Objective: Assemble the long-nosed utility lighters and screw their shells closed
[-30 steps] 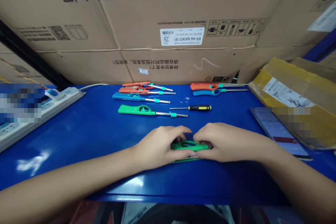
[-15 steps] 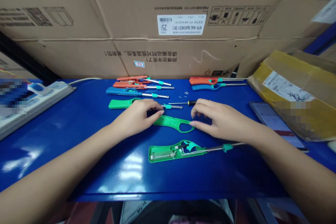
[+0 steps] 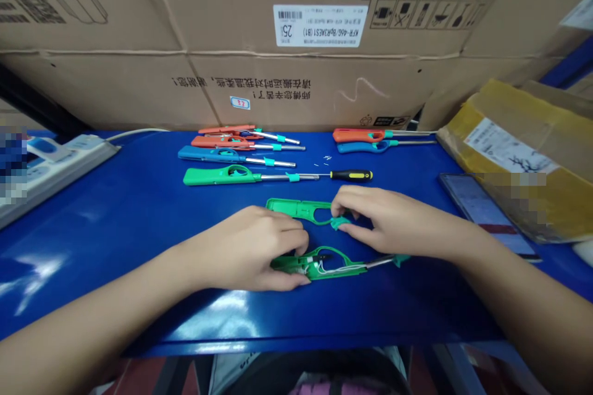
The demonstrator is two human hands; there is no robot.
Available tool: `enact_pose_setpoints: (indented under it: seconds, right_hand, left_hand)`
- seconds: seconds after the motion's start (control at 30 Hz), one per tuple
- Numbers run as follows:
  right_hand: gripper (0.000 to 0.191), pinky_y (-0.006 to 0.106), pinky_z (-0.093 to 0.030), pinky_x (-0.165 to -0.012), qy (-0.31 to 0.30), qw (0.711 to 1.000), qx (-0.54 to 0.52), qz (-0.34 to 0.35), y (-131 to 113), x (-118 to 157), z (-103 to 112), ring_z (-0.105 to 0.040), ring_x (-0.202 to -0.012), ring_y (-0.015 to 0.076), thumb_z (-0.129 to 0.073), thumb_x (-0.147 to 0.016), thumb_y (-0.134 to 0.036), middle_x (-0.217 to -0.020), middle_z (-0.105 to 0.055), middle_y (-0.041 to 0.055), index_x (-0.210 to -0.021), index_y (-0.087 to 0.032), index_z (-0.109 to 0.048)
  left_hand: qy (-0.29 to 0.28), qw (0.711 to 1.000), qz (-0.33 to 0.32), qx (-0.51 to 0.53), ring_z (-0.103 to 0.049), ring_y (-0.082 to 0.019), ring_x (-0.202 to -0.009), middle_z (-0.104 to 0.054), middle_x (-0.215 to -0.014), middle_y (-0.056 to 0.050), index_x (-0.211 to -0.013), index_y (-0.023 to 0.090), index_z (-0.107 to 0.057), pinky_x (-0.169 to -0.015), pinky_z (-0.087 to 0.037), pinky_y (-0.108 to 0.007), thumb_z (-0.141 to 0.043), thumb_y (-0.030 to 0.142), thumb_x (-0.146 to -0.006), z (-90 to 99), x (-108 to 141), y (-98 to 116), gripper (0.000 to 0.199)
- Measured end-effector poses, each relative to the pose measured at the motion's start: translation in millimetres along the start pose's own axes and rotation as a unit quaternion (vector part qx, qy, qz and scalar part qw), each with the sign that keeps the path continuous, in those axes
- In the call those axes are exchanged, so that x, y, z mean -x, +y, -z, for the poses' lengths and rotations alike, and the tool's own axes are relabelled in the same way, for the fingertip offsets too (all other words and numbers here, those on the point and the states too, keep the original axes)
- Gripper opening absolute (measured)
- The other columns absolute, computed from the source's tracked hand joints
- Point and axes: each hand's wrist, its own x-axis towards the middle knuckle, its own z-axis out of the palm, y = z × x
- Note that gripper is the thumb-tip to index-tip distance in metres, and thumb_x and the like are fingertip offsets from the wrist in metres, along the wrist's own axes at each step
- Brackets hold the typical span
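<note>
I see the opened green plastic lighter body (image 3: 345, 270) lying left to right, roughly along the blue table's (image 3: 324, 321) front edge. The left hand (image 3: 257, 250), nearer, grips its left end; the right hand (image 3: 389, 222), beyond it, pinches a small teal piece (image 3: 340, 222).

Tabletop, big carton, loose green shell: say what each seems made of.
Tabletop: glossy blue with bright reflections, perhaps painted metal or laminate.
Big carton: matte brown cardboard, judging by its creases and print.
Loose green shell: probably moulded plastic, with thin walls and slight sheen.
</note>
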Motion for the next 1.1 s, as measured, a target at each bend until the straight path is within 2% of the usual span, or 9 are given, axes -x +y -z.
enact_pose_setpoints:
  seconds: [0.1,0.2,0.27,0.43,0.57,0.63,0.77,0.93,1.1]
  right_hand:
    - [0.021,0.032,-0.045,-0.083,0.011,0.999,-0.006,0.046,-5.4,-1.3,-6.5,-0.058,-0.097,0.0183,-0.064,-0.094,-0.036,-0.109,-0.061,0.0046,-0.108,-0.021,-0.061]
    - [0.016,0.030,-0.045,-0.077,-0.032,0.997,-0.013,0.076,-12.5,-2.3,-12.8,-0.057,-0.092,0.0172,-0.063,-0.095,-0.036,-0.102,-0.060,0.0031,-0.100,-0.021,-0.063]
    - [0.011,0.029,-0.045,-0.076,-0.031,0.996,0.001,0.083,-13.7,-2.8,-14.6,-0.057,-0.090,0.0170,-0.058,-0.098,-0.030,-0.097,-0.061,0.0030,-0.096,-0.020,-0.064]
    - [0.014,0.032,-0.046,-0.081,0.049,0.995,0.069,0.062,-6.8,-4.5,-10.1,-0.060,-0.095,0.0196,-0.056,-0.100,-0.031,-0.104,-0.063,0.0057,-0.101,-0.020,-0.063]
    - [0.023,0.035,-0.045,-0.081,0.093,0.984,0.144,0.043,-4.8,-3.8,-3.9,-0.061,-0.098,0.0233,-0.056,-0.099,-0.038,-0.109,-0.065,0.0083,-0.108,-0.019,-0.064]
    - [0.023,0.032,-0.043,-0.076,0.077,0.988,0.126,0.049,-5.9,-1.9,-0.4,-0.060,-0.089,0.0201,-0.055,-0.099,-0.040,-0.098,-0.066,0.0055,-0.099,-0.018,-0.064]
    - [0.029,0.028,-0.034,-0.061,-0.016,0.995,0.083,0.049,-9.9,1.5,4.6,-0.053,-0.069,0.0142,-0.060,-0.096,-0.044,-0.076,-0.060,-0.0008,-0.079,-0.020,-0.060]
    - [0.028,0.028,-0.029,-0.058,-0.070,0.994,0.068,0.049,-15.5,1.2,2.6,-0.050,-0.065,0.0127,-0.064,-0.093,-0.043,-0.073,-0.058,-0.0021,-0.078,-0.020,-0.058]
    - [0.019,0.028,-0.029,-0.059,-0.079,0.994,0.062,0.041,-15.8,1.1,3.0,-0.052,-0.066,0.0129,-0.065,-0.092,-0.034,-0.074,-0.059,-0.0022,-0.081,-0.020,-0.061]
  left_hand:
    - [-0.017,1.000,0.011,0.016,-0.063,-0.015,-0.068,-0.067,-0.077,0.000,-0.087,0.018,-0.064,-0.059,-0.042,-0.026,-0.067,0.041,-0.093,0.0,0.8,-0.4,0.023]
    - [-0.020,1.000,0.012,0.014,-0.065,-0.014,-0.069,-0.068,-0.078,0.000,-0.088,0.018,-0.065,-0.060,-0.043,-0.026,-0.065,0.038,-0.095,0.9,1.3,-2.4,0.021]
    - [-0.017,1.000,0.005,0.008,-0.066,-0.015,-0.073,-0.069,-0.081,0.000,-0.091,0.018,-0.066,-0.061,-0.044,-0.027,-0.065,0.039,-0.095,1.6,1.5,-2.8,0.021]
    - [-0.021,1.000,0.000,-0.007,-0.065,-0.015,-0.076,-0.066,-0.083,0.001,-0.090,0.018,-0.066,-0.060,-0.042,-0.027,-0.069,0.042,-0.091,2.4,0.8,-2.2,0.024]
    - [-0.022,0.999,0.036,0.010,-0.065,-0.015,-0.077,-0.065,-0.089,0.001,-0.092,0.019,-0.068,-0.065,-0.045,-0.026,-0.069,0.042,-0.092,2.2,0.8,-2.1,0.023]
    - [-0.028,0.998,0.062,0.012,-0.066,-0.015,-0.077,-0.065,-0.091,0.001,-0.093,0.021,-0.070,-0.066,-0.045,-0.027,-0.072,0.043,-0.089,1.9,1.4,-1.2,0.023]
    - [-0.026,0.994,0.102,0.043,-0.064,-0.014,-0.074,-0.065,-0.089,0.002,-0.089,0.023,-0.071,-0.064,-0.045,-0.025,-0.075,0.040,-0.086,1.8,2.2,1.8,0.018]
    - [0.005,0.980,0.135,0.145,-0.060,-0.011,-0.067,-0.067,-0.085,0.002,-0.087,0.022,-0.072,-0.058,-0.044,-0.023,-0.078,0.040,-0.083,1.6,-0.1,0.3,0.020]
    - [0.079,0.975,0.172,0.117,-0.063,-0.014,-0.072,-0.069,-0.088,-0.001,-0.095,0.020,-0.073,-0.061,-0.047,-0.024,-0.074,0.044,-0.086,-2.5,-2.1,-7.5,0.025]
